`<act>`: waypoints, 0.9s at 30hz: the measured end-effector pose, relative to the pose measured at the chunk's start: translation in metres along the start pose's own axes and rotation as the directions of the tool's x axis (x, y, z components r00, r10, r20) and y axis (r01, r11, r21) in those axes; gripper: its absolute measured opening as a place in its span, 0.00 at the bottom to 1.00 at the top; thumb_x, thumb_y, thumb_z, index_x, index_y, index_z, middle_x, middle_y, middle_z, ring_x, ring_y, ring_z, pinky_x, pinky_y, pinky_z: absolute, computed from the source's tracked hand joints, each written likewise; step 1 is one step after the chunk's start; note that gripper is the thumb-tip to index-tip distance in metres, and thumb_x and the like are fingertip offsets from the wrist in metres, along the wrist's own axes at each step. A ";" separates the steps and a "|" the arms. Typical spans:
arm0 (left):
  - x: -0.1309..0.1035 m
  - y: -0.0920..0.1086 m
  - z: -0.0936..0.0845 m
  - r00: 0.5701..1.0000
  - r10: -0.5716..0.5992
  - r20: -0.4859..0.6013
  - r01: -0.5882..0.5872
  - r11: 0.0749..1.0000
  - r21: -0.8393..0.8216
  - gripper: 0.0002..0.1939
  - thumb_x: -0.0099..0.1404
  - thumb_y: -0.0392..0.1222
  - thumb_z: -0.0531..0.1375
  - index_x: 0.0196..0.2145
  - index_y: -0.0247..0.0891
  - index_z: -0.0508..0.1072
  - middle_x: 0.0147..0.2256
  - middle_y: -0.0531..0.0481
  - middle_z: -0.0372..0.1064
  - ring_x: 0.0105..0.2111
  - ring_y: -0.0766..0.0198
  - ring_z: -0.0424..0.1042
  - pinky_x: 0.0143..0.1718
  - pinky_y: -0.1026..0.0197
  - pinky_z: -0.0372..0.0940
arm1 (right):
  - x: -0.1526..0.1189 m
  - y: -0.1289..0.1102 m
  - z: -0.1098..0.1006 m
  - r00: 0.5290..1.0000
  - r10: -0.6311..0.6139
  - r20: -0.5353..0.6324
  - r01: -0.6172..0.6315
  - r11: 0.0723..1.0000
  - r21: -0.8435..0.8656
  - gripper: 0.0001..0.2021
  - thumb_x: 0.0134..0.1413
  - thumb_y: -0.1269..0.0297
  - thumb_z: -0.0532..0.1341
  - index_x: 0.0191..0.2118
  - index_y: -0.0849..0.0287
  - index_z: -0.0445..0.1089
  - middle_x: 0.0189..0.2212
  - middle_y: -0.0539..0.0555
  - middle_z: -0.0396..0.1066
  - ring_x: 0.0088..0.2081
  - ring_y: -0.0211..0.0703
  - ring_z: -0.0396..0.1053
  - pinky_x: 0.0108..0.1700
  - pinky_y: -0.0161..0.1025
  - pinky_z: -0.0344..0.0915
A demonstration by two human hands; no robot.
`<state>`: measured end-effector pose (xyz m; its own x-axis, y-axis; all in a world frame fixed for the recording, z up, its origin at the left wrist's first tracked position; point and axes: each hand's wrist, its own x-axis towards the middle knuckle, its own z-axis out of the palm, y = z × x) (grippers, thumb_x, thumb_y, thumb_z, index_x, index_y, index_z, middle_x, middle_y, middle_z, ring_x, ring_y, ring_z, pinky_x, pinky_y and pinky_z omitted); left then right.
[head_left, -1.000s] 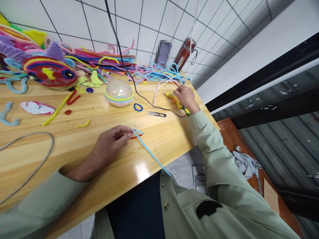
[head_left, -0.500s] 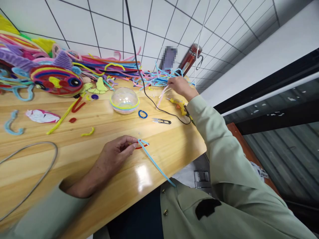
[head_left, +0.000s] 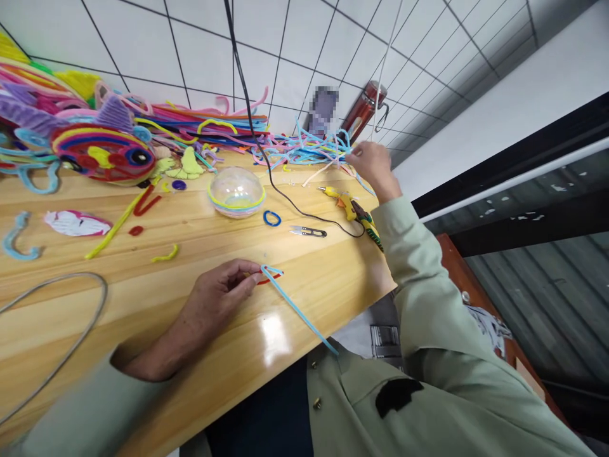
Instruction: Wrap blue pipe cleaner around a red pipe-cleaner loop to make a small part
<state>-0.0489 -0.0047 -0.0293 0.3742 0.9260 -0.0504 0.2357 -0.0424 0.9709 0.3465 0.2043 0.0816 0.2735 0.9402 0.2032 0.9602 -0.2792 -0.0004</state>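
Observation:
My left hand (head_left: pixel 223 289) pinches a light blue pipe cleaner (head_left: pixel 299 311) bent near its end, together with a red pipe cleaner (head_left: pixel 271 280). The blue one's long end slants down to my jacket. My right hand (head_left: pixel 373 166) is at the right edge of a pile of light blue and pink pipe cleaners (head_left: pixel 304 151). Its fingers are closed together at the strands; what lies between them is too small to make out. Below that hand lies a yellow glue gun (head_left: pixel 345 202), beside green-and-yellow-handled pliers (head_left: pixel 368 227).
Thread snips (head_left: pixel 308 231) and a blue ring (head_left: pixel 271 218) lie mid-table near a clear dome (head_left: pixel 236 190). A colourful fish-like figure (head_left: pixel 104 155) stands left. A black cord (head_left: pixel 252 120) crosses the work area. A red flask (head_left: pixel 366 111) leans by the wall.
My right hand has shifted right along the pile, and a pink strand that hung below it is no longer there. More of the pliers shows. My left hand keeps its hold.

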 end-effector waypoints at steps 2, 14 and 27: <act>0.000 0.000 0.001 1.000 -0.011 -0.018 0.012 1.000 0.016 0.14 0.71 0.55 0.67 0.43 0.44 0.86 0.40 0.46 0.90 0.36 0.53 0.84 0.37 0.56 0.76 | -0.040 0.017 0.004 0.992 0.059 0.112 -0.052 0.996 -0.066 0.15 0.72 0.56 0.66 0.53 0.59 0.86 0.56 0.69 0.87 0.59 0.68 0.81 0.60 0.56 0.75; 0.003 -0.005 0.012 0.992 0.020 -0.123 -0.040 0.985 -0.165 0.24 0.66 0.51 0.71 0.55 0.38 0.80 0.39 0.48 0.83 0.25 0.66 0.72 0.29 0.61 0.69 | -0.095 0.023 0.056 0.951 0.171 0.258 -0.151 0.984 -0.095 0.19 0.71 0.59 0.65 0.57 0.67 0.84 0.61 0.79 0.83 0.65 0.78 0.79 0.64 0.64 0.74; 0.005 0.008 -0.015 0.998 -0.031 -0.050 0.043 0.965 0.260 0.13 0.72 0.49 0.65 0.44 0.40 0.88 0.33 0.49 0.83 0.32 0.58 0.74 0.35 0.58 0.66 | -0.158 0.020 0.008 0.984 -0.135 0.114 -0.073 0.278 0.958 0.13 0.55 0.48 0.71 0.39 0.44 0.69 0.35 0.54 0.80 0.37 0.56 0.78 0.42 0.53 0.77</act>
<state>-0.0587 0.0050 -0.0182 0.3210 0.9446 -0.0685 0.4769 -0.0987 0.8734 0.3229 0.0522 0.0414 0.1462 0.9853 0.0889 0.3009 0.0413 -0.9528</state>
